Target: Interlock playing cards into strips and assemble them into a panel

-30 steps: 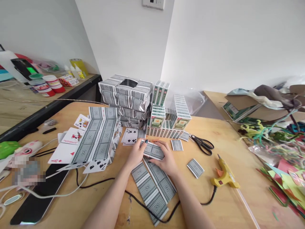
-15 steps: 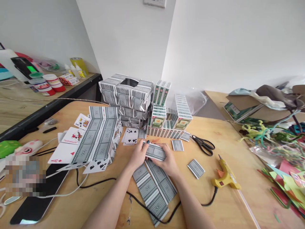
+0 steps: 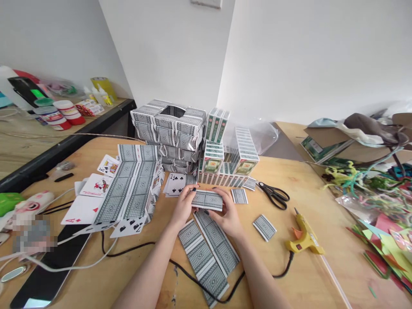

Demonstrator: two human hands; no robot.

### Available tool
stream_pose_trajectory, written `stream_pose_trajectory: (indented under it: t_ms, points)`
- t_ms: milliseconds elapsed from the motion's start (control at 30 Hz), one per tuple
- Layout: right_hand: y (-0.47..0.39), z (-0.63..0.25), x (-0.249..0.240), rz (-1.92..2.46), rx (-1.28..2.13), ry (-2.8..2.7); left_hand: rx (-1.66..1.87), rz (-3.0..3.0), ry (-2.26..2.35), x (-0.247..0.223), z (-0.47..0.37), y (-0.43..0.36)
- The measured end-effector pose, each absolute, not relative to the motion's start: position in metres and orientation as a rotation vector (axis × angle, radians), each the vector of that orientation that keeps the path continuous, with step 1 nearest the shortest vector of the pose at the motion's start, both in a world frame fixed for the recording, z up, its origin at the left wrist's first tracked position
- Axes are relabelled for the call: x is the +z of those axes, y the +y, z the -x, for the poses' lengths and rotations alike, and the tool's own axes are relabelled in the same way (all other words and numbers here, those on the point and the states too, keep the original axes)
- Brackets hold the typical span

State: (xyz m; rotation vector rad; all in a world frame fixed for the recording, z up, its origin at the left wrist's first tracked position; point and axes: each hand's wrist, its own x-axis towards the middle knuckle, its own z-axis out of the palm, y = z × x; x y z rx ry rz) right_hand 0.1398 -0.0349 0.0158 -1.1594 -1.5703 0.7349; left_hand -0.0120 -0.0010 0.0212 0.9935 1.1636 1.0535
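A small green-and-white patterned card piece is held between both hands near the middle of the table. My left hand grips its left end, thumb on top. Fingers of my right hand are closed round its right end. Just below the hands lie two joined strips of face-down cards, a right strip and a left strip, side by side. To the left stands a larger folded card panel. Behind it is a stacked box made of cards.
Boxed card decks stand behind the hands. Scissors, a small folded card and a yellow glue gun lie to the right. A black cable crosses the front, over the left strip. A phone lies left.
The held card piece has tilted, so its top face is more level, and my left fingers have shifted slightly along it. The whole view has moved a little.
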Motion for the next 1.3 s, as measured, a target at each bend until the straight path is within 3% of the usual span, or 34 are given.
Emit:
stream_pose_trajectory:
  t_ms: [100,233,433,633,800,967,1300]
  points:
    - [-0.033,-0.141,0.012,1.179,0.784,-1.518,1.010,-0.896,1.071,0.025,0.015,-0.001]
    - [-0.032,-0.145,0.003,1.513,0.752,-1.335,1.004,-0.996,1.080,0.025,0.021,-0.002]
    - [-0.031,-0.150,0.000,1.737,0.494,-1.359,1.212,-1.772,1.676,0.020,0.031,0.000]
    - [-0.027,-0.154,-0.005,1.761,0.221,-1.341,1.115,-2.181,1.965,0.010,0.032,0.005]
    - [-0.028,-0.155,-0.007,1.664,0.107,-1.311,0.895,-2.207,2.088,-0.001,0.033,0.007]
    - [-0.029,-0.164,-0.006,1.716,-0.176,-1.228,0.904,-2.164,2.059,-0.005,0.035,0.010]
    - [-0.024,-0.177,-0.024,1.853,-0.051,-1.183,1.148,-2.093,2.042,0.000,0.039,0.009]
